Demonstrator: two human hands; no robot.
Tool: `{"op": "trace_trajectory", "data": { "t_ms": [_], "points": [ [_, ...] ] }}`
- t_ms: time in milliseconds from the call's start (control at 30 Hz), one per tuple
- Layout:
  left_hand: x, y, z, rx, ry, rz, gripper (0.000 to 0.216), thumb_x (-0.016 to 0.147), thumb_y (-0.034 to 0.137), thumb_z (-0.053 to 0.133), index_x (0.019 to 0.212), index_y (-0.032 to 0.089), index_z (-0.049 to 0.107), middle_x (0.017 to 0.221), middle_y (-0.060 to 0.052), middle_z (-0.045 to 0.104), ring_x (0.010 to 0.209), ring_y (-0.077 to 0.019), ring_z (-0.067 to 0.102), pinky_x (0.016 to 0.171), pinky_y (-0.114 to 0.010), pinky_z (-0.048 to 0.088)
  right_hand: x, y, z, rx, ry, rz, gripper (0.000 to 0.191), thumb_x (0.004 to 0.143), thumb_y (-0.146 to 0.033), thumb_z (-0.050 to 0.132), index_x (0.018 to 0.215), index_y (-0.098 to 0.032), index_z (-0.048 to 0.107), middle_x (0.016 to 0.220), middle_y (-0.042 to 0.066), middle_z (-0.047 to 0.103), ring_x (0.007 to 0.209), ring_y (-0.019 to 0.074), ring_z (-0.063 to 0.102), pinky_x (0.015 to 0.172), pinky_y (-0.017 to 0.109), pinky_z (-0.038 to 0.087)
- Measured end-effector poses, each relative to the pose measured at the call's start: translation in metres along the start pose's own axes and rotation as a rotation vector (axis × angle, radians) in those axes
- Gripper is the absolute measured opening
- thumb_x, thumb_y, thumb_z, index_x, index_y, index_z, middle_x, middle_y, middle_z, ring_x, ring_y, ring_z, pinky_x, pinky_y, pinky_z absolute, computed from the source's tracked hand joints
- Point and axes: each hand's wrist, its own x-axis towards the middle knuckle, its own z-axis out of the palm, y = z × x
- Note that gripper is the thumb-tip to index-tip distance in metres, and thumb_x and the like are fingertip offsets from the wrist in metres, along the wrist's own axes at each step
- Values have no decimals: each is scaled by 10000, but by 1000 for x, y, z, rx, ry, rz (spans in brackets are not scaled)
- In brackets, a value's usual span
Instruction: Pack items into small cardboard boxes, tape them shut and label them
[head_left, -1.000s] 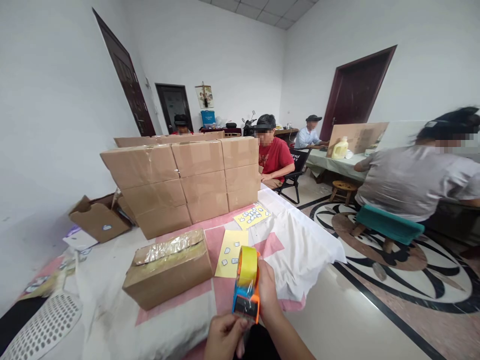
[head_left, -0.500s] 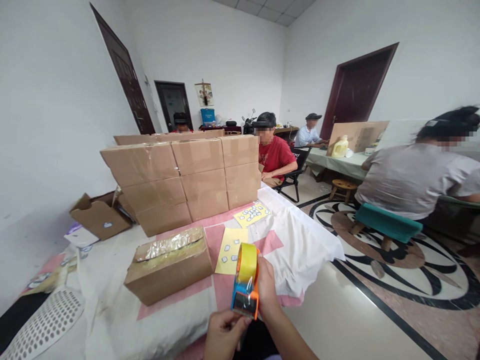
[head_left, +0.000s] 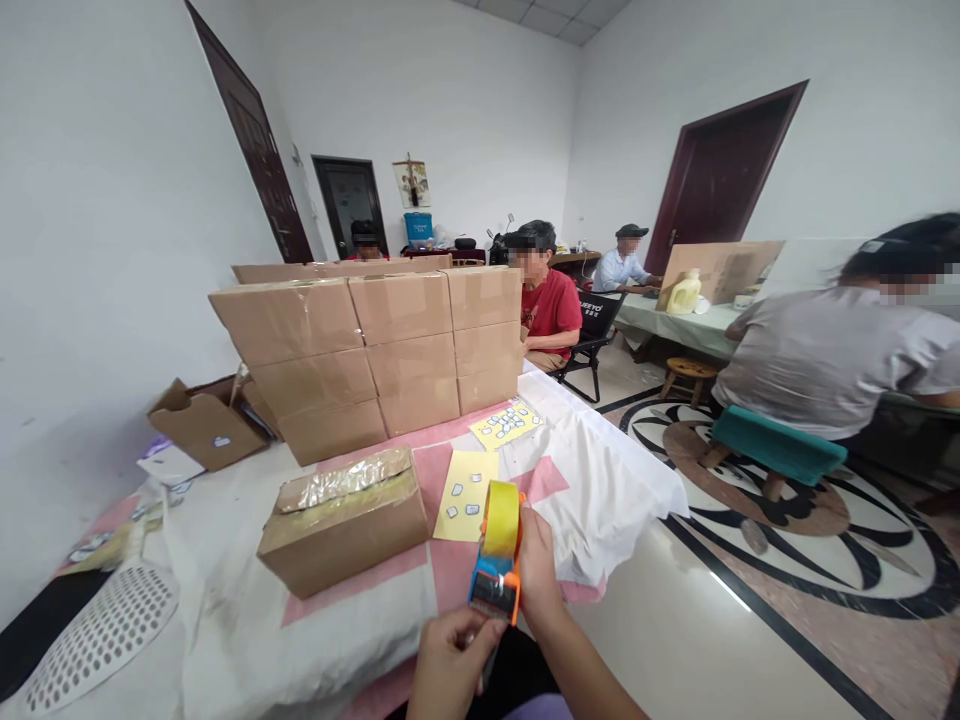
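My right hand (head_left: pixel 537 572) grips an orange and blue tape dispenser (head_left: pixel 496 570) carrying a roll of yellowish tape (head_left: pixel 501 519), held upright over the table's near edge. My left hand (head_left: pixel 448 662) is closed in a pinch at the dispenser's lower end, on the tape end as far as I can tell. Just left of the dispenser lies a small cardboard box (head_left: pixel 343 518) with crinkled tape along its top seam. A yellow sheet with small white stickers (head_left: pixel 466 481) lies behind the dispenser.
A wall of stacked sealed boxes (head_left: pixel 375 350) stands at the back of the cloth-covered table (head_left: pixel 600 480). An open box (head_left: pixel 204 424) and a white perforated scoop (head_left: pixel 97 636) lie at the left. Several people sit at other tables to the right.
The view has shifted slightly; both hands and the dispenser stay together at the table's near edge, sitting a little higher in view.
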Motion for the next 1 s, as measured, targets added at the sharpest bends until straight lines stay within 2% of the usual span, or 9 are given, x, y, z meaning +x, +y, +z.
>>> {"op": "trace_trajectory", "data": {
  "t_ms": [133,200,300,367,467,600,767,900,1000],
  "points": [
    [2,-3,-3,45,-50,7,777,700,915,576,603,147,648,491,2,464,404,-107,402,457,-254,252,0,-7,3,48,-66,12,565,688,-744,729,802,-202,620,751,19,670,658,208,652,584,323,555],
    [3,-2,-4,51,-74,-23,786,675,938,567,585,159,615,476,11,438,392,-107,390,447,-255,242,0,-14,4,2,-64,-63,597,689,-782,711,758,-195,624,721,24,657,653,208,644,581,320,544],
    [2,0,-4,35,-48,-76,806,632,976,549,584,173,582,453,33,378,383,-106,364,439,-254,221,3,-21,3,-109,-28,-231,669,696,-857,655,682,-189,626,686,27,625,676,202,614,612,313,526],
    [-1,2,-3,37,-43,-95,819,611,995,538,583,177,570,456,37,368,386,-106,360,437,-254,214,4,-24,1,-148,-10,-290,703,692,-894,624,646,-192,616,658,21,602,671,194,589,622,311,515],
    [-4,6,0,33,-60,-114,830,586,1013,530,581,184,562,428,40,353,376,-110,347,438,-258,203,3,-25,-2,-124,-29,-253,696,701,-882,632,687,-187,654,684,27,631,688,199,605,629,309,521],
    [-8,10,3,-8,-50,-97,847,587,1013,533,603,169,600,418,33,375,366,-109,347,446,-257,198,-4,-26,-4,-73,26,-190,608,693,-798,715,736,-193,666,738,35,674,717,211,647,595,298,518],
    [-13,17,-1,-18,-64,-51,860,599,990,566,660,141,690,469,19,439,371,-99,351,437,-257,201,-16,-31,-2,20,-85,-96,571,710,-764,716,745,-202,622,665,6,640,614,191,624,535,296,493],
    [-15,19,-3,-2,-79,-21,848,629,963,580,693,133,738,482,18,445,395,-93,353,450,-254,219,-23,-35,-4,50,-71,-56,546,678,-712,771,775,-190,639,725,-3,646,648,169,608,567,279,506],
    [-16,16,-3,36,-92,-8,846,657,962,553,694,136,734,475,13,453,394,-97,361,451,-256,231,-25,-35,-7,59,-88,-83,512,707,-684,756,712,-198,595,677,-25,594,609,147,557,550,269,479]
  ]
}}
